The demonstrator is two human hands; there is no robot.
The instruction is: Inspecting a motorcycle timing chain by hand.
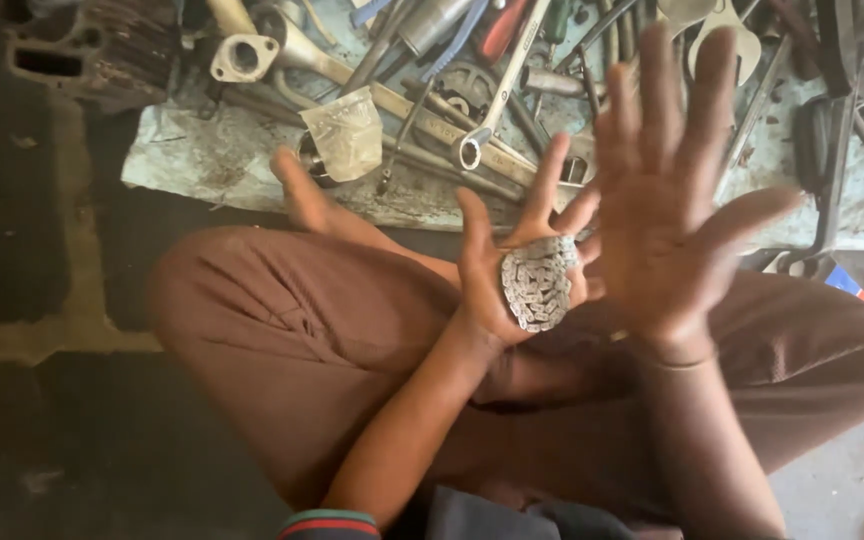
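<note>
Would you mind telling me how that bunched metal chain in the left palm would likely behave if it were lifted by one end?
The chain would probably go floppy, since it lies folded in loops on the left hand. Its metal links suggest it is heavy for its size. With the palm open, it might slide off easily.

Dark, grimy concrete floor (42, 250) under a pale worn sheet (212, 160) strewn with metal tools (492, 110)

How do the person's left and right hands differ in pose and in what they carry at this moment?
The left hand lies palm up, cupping a bunched metal chain; the right hand carries nothing. The right hand's fingers are spread wide and raised above the scattered tools; the left hand's are only loosely open. Both are bare and unclenched.
</note>
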